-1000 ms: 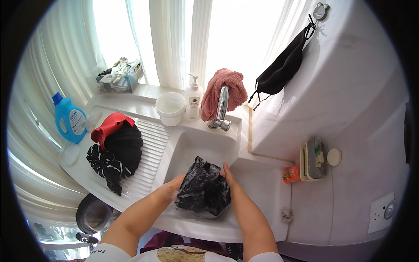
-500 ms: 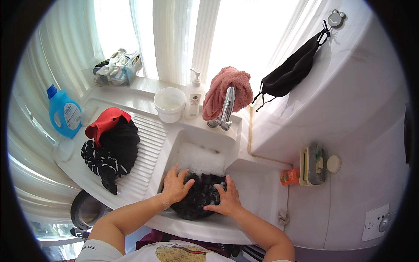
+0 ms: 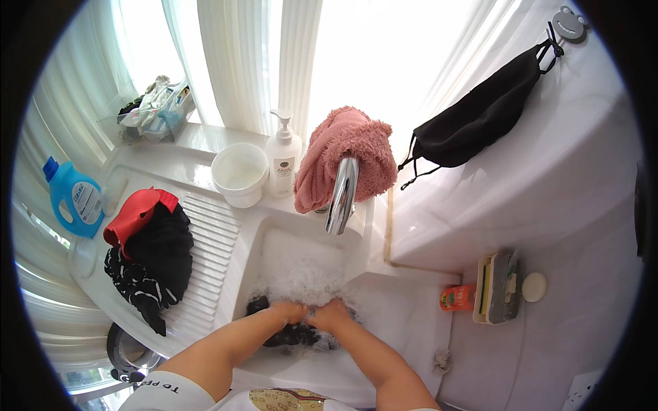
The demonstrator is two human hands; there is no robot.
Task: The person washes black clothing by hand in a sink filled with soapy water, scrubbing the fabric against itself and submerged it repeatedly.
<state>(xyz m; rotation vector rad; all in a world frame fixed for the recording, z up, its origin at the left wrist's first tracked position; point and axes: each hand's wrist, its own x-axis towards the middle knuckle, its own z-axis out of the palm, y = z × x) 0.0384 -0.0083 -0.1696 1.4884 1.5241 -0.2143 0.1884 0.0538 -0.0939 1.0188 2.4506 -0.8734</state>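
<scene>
Both hands, the left hand (image 3: 289,312) and right hand (image 3: 330,316), are curled shut side by side on a dark garment (image 3: 291,334), pressing it into the foamy sink (image 3: 301,267) below the chrome tap (image 3: 341,195); dark clothes (image 3: 154,257) lie on the ribbed drainer.

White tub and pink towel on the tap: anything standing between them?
Yes. In the head view a white pump bottle stands between the white tub and the pink towel, on the ledge behind the sink.
</scene>
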